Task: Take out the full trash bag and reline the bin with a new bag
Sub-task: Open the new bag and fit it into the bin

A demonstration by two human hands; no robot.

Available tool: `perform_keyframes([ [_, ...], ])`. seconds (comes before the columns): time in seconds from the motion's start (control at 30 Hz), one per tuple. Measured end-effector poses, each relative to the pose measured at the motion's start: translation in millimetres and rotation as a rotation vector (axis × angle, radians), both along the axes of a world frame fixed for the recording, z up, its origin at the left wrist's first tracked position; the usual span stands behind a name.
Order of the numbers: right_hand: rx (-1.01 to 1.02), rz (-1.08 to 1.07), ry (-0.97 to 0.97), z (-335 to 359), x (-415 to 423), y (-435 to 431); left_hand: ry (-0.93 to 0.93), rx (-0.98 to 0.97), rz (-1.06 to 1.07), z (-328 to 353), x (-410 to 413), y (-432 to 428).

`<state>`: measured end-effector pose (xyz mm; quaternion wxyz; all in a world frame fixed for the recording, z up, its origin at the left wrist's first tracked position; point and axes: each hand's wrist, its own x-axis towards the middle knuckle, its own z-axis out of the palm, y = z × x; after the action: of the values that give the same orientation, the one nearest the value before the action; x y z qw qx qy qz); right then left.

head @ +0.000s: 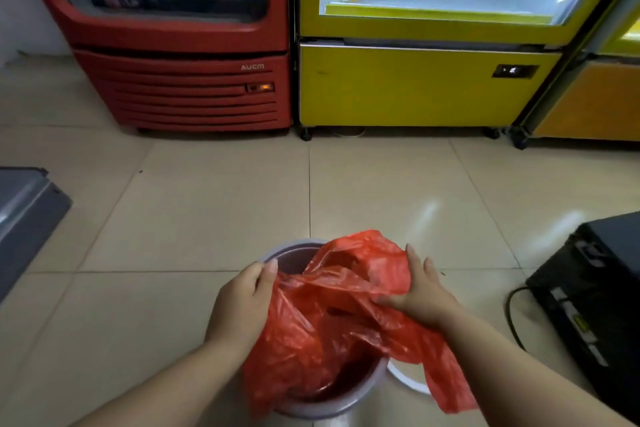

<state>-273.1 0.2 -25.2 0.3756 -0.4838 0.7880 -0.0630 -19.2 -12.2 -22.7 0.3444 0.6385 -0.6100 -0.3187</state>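
Two bare forearms, no sleeves, watch or rings visible, end in the left hand (242, 305) and right hand (420, 295), both ungloved, with short, unpainted fingernails.

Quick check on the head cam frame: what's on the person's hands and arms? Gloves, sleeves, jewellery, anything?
Nothing worn that shows. The left hand and right hand are bare, no gloves, and no rings or watch visible. Both forearms are uncovered down to the frame's bottom edge, so no sleeve appears. Fingernails look short and unpainted.
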Motion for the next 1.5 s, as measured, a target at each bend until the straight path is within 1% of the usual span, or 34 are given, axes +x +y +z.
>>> perform_keyframes([
  [0.03, -0.023, 0.003, -0.054, -6, 1, -5, 0.008, -0.01, -0.015, -7, 1, -3],
  [0.07, -0.055, 0.016, -0.063, -11, 2, -9, 0.012, -0.023, -0.024, -13, 1, -6],
  [0.1, -0.092, 0.037, -0.022, -13, 5, -13, 0.013, -0.038, -0.028, -20, 3, -8],
  [0.17, -0.205, 0.1, 0.129, -16, 15, -18, 0.02, -0.064, -0.025, -28, 4, -13],
  [0.23, -0.324, 0.204, 0.25, -14, 31, -20, 0.046, -0.082, -0.031, -34, 6, -16],
  [0.3, -0.377, 0.329, 0.312, -12, 49, -18, 0.062, -0.072, -0.038, -38, 10, -16],
  [0.37, -0.375, 0.463, 0.365, -13, 67, -12, 0.048, -0.047, -0.044, -43, 16, -14],
  [0.43, -0.305, 0.607, 0.442, -19, 79, -6, 0.028, -0.022, -0.048, -47, 22, -10],
  [0.5, -0.127, 0.707, 0.534, -25, 85, -4, -0.005, -0.006, -0.066, -51, 26, -8],
  [0.57, 0.062, 0.791, 0.632, -27, 87, -6, -0.078, -0.003, -0.097, -54, 29, -10],
  [0.6, 0.115, 0.826, 0.662, -25, 87, -8, -0.118, -0.005, -0.11, -55, 31, -13],
  [0.67, 0.141, 0.866, 0.678, -19, 88, -12, -0.178, -0.004, -0.115, -55, 33, -19],
  [0.77, 0.082, 0.84, 0.671, -11, 86, -19, -0.271, -0.004, -0.117, -52, 34, -26],
  [0.83, -0.056, 0.717, 0.663, 0, 81, -22, -0.311, -0.023, -0.123, -50, 36, -31],
  [0.93, -0.268, 0.525, 0.63, 26, 79, -18, -0.295, -0.027, -0.117, -47, 41, -38],
  [1.0, -0.412, 0.488, 0.469, 42, 89, -7, -0.283, -0.042, -0.114, -46, 42, -41],
  [1.03, -0.445, 0.521, 0.357, 50, 98, 2, -0.272, -0.05, -0.109, -45, 43, -42],
  [1.1, -0.399, 0.657, 0.184, 59, 120, 22, -0.249, -0.056, -0.099, -43, 44, -43],
  [1.13, -0.325, 0.726, 0.155, 60, 129, 31, -0.237, -0.058, -0.095, -43, 46, -43],
  [1.17, -0.245, 0.793, 0.174, 58, 135, 38, -0.225, -0.065, -0.091, -42, 47, -43],
  [1.23, -0.118, 0.899, 0.3, 49, 141, 43, -0.197, -0.078, -0.076, -41, 50, -42],
  [1.27, -0.088, 0.906, 0.365, 44, 140, 42, -0.181, -0.078, -0.068, -40, 52, -42],
  [1.33, -0.077, 0.837, 0.456, 29, 132, 38, -0.163, -0.073, -0.071, -38, 57, -42],
  [1.43, -0.101, 0.689, 0.486, 9, 117, 32, -0.187, -0.095, -0.105, -35, 61, -41],
  [1.5, -0.102, 0.656, 0.548, 0, 106, 29, -0.206, -0.117, -0.122, -30, 60, -41],
])
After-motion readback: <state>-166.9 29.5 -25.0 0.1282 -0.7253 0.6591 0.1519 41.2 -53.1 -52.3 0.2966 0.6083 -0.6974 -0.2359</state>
